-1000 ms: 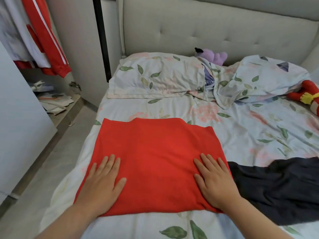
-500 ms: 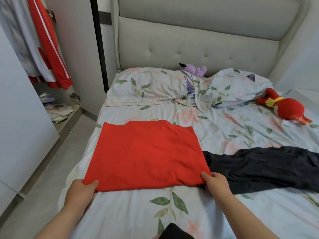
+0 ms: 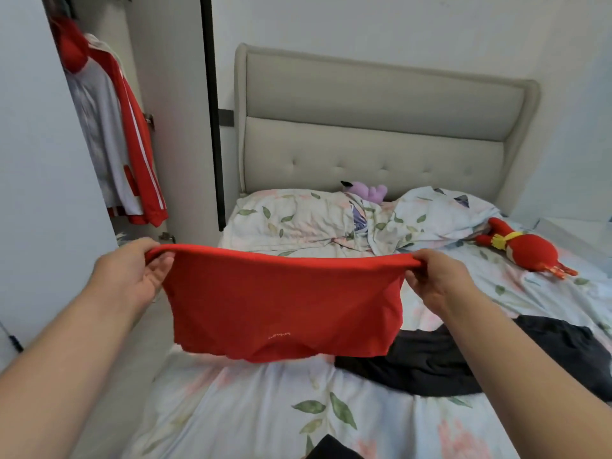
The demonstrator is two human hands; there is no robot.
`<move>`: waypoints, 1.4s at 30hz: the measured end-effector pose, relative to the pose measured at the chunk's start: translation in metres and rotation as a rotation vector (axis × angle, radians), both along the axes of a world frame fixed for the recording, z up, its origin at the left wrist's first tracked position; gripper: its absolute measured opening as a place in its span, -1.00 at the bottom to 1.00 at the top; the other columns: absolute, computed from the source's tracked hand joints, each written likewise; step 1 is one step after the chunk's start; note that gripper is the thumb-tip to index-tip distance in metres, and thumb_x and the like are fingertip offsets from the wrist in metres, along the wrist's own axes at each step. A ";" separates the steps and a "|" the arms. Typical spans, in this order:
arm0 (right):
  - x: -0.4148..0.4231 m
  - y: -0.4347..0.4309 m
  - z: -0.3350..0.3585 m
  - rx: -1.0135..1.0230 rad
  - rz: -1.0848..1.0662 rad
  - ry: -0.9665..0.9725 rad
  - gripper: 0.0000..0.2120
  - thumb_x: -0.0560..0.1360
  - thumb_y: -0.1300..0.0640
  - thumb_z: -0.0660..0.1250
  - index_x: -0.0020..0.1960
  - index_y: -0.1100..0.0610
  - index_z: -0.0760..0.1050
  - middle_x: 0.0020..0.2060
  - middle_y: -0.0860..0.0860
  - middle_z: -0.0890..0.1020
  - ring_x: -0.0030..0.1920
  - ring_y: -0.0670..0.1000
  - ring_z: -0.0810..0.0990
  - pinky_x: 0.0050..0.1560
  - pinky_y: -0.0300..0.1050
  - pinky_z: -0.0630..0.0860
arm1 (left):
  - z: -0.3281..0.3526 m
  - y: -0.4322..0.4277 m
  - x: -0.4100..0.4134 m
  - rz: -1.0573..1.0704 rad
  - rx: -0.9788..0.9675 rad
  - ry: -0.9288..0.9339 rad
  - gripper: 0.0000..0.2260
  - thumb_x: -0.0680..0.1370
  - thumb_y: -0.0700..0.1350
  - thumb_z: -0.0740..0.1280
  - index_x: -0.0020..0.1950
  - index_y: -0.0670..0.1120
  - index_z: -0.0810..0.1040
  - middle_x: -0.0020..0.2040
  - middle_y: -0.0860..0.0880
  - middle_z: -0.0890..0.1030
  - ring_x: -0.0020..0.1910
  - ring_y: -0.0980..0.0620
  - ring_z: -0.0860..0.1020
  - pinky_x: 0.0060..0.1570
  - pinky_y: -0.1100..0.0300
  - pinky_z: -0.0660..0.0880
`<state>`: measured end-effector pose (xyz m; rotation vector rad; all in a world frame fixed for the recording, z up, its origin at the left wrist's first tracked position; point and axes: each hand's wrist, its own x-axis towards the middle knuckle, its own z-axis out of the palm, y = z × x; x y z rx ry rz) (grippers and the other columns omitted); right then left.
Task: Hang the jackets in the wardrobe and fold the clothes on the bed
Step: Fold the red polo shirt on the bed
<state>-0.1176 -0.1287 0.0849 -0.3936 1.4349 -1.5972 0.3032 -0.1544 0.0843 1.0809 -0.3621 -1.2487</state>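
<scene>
Whereas half a second ago the folded bright red fabric garment [image 3: 281, 303] lay flat on the floral-printed bed sheet [image 3: 251, 409] with a hand at each near corner, it is now lifted off the mattress and hangs stretched between both hands, its top edge pulled taut and its lower edge drooping over the sheet. The left hand [image 3: 132, 276] pinches the left top corner, thumb over the cloth and fingers curled beneath; the right hand [image 3: 437, 279] grips the right top corner the same way. A second ago both palms were pressed flat on it. The black crumpled garment [image 3: 430, 359] lies where it was on the sheet, partly behind the red cloth's lower right corner and under the right forearm. The view has risen, so more of the grey tufted upholstered headboard [image 3: 374, 127] shows. The red-and-white striped jacket [image 3: 132, 154] hangs in the open wardrobe [image 3: 33, 160] at left, and the purple plush toy [image 3: 367, 192] and red plush toy [image 3: 526, 251] rest unmoved near the pillows.
</scene>
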 end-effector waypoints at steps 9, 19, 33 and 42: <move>0.011 0.016 0.018 -0.165 0.117 -0.123 -0.83 0.57 0.23 0.18 0.04 0.23 0.53 -0.08 0.16 0.66 -0.04 0.10 0.67 -0.20 -0.10 0.64 | 0.009 0.017 -0.004 -0.048 0.005 0.262 -0.84 0.63 -0.17 0.18 -0.05 -0.26 0.43 -0.16 -0.28 0.64 -0.12 -0.16 0.67 -0.12 0.06 0.62; 0.026 -0.049 -0.098 0.117 0.261 -0.006 -0.81 0.60 0.19 0.20 0.19 0.16 0.46 0.20 0.12 0.57 0.20 0.10 0.54 0.07 0.00 0.52 | -0.106 -0.040 -0.013 -0.093 0.265 0.194 -0.66 0.59 -0.12 0.20 0.32 -0.24 0.40 0.38 -0.31 0.43 0.38 -0.19 0.44 0.33 -0.08 0.41; 0.003 -0.023 -0.213 0.401 0.345 1.177 -0.76 0.46 -0.13 0.36 -0.16 0.06 0.56 -0.17 -0.05 0.64 -0.11 0.05 0.61 -0.13 -0.07 0.47 | -0.230 -0.046 -0.041 -0.209 0.248 -0.409 -0.63 0.59 -0.25 0.29 0.41 -0.17 0.41 0.14 -0.15 0.60 0.05 -0.03 0.58 0.04 0.08 0.51; 0.022 -0.001 -0.213 0.479 0.327 0.761 -0.84 0.51 0.21 0.33 -0.25 0.19 0.51 -0.27 0.10 0.59 -0.17 0.14 0.58 -0.09 0.03 0.51 | -0.254 0.035 -0.043 -0.287 0.183 -1.253 -0.62 0.48 -0.28 0.41 0.30 -0.20 0.54 0.24 -0.18 0.58 0.22 -0.16 0.54 0.28 -0.04 0.41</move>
